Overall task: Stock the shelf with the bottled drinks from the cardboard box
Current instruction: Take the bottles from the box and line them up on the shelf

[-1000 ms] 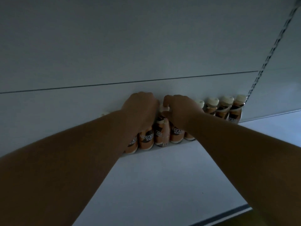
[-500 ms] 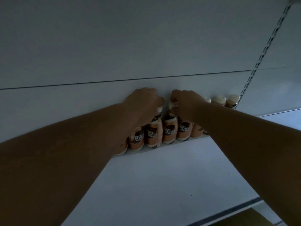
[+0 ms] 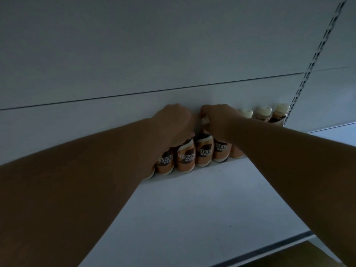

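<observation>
Bottles (image 3: 185, 158) in one row against back wall (image 3: 134, 54), 12 o'clock on shelf (image 3: 192, 209) | left hand (image 3: 173, 124) and right hand (image 3: 217, 118) curled over bottle tops, I judge gripping | risk: pulling away knocks tight neighbours, row topples | box not identifiable.

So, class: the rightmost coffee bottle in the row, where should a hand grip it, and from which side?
Grip the rightmost coffee bottle around its neck under the cream cap, coming from the front: neighbours flank its left and the back wall is behind.

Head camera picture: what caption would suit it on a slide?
Both hands, left and right, grip tops of coffee bottles lined along the back of a white shelf.
</observation>
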Demonstrator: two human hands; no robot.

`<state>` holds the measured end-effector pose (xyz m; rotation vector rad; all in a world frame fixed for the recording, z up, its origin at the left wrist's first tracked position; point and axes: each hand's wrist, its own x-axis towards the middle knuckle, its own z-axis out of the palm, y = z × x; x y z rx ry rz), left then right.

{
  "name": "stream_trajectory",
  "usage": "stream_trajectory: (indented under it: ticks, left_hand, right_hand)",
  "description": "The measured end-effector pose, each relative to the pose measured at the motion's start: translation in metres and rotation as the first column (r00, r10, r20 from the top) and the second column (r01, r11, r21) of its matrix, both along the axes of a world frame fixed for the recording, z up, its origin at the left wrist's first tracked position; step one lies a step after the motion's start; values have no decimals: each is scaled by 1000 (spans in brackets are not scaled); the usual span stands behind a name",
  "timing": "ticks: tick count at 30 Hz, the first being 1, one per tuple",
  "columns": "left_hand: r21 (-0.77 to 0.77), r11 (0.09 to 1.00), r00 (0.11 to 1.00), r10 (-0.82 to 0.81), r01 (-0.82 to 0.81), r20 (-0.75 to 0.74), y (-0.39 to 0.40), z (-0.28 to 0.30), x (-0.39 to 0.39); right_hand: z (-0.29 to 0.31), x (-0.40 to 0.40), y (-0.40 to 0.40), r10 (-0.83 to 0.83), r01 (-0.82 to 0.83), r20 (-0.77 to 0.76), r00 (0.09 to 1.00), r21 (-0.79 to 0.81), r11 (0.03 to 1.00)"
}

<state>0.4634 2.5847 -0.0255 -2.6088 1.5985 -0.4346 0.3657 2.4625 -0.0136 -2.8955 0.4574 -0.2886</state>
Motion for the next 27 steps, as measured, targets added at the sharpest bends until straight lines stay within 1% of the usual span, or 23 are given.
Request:
stream_trajectory:
  ticks: [5, 10, 14, 17, 20, 23, 27]
  left_hand:
    - [25, 999, 992, -34, 31, 123, -1, 6, -10]
    - [52, 998, 994, 26, -32, 105, -2, 10, -7]
    - [63, 998, 995, 20, -26, 99, 0, 10, -5]
    - [24, 999, 994, 19, -22, 108, 1, 7, -4]
    - [-6, 1000, 996, 30, -30, 86, 1, 4, -1]
    - [-53, 998, 999, 28, -26, 47, 0, 0, 3]
    - [-167, 982, 996, 82, -86, -33, 1, -11, 4]
  right_hand:
    - [0, -3, -2, 12, -13, -26, 1000, -34, 999]
    - [0, 1, 2, 31, -32, -32, 999, -40, 999]
    - [-1, 3, 4, 51, -53, -42, 998, -56, 997]
    - [-3, 6, 6, 57, -59, -21, 998, -74, 996]
    - [-4, 9, 6, 46, -46, -4, 999, -74, 996]
    - [-4, 10, 4, 64, -64, 0, 998, -91, 994]
    - [-4, 11, 3, 75, -73, 11, 997, -115, 991]
